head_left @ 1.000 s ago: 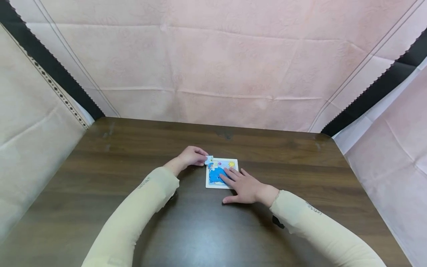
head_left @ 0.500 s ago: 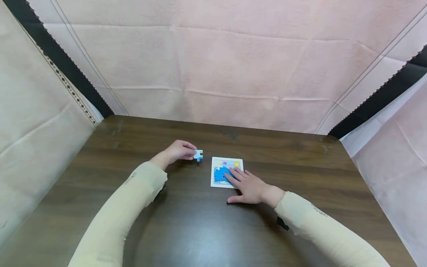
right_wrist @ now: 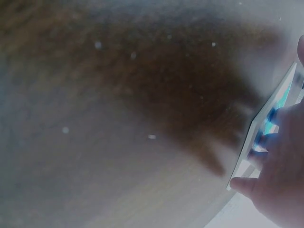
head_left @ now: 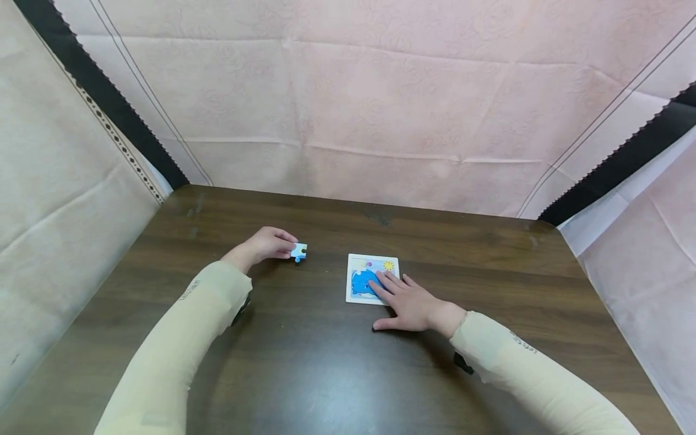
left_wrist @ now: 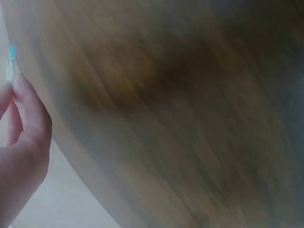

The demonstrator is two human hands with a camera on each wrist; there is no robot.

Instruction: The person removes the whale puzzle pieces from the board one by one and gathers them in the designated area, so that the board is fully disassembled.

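Note:
My left hand [head_left: 265,245] pinches a light blue jigsaw puzzle piece [head_left: 299,251] left of the puzzle board. In the left wrist view the same puzzle piece [left_wrist: 11,66] shows edge-on between thumb and fingers of the left hand [left_wrist: 31,128]. The white-framed jigsaw puzzle [head_left: 360,280] carries a picture of a blue animal and a yellow sun. With fingers spread, my right hand [head_left: 409,305] rests on its lower right part and hides that corner. The right wrist view shows the puzzle's pale frame [right_wrist: 251,133] under the fingers of the right hand [right_wrist: 280,171].
A dark brown wooden table [head_left: 315,362] lies under both hands, its surface shiny near the front. Pale pink cloth [head_left: 380,109] hangs behind the table's far edge and along both sides, with black strips [head_left: 109,103] at the corners.
My left hand has drawn the puzzle piece away leftward from the puzzle's upper left corner, leaving a gap beside it. The right hand has stayed on the puzzle; the head view has shifted slightly.

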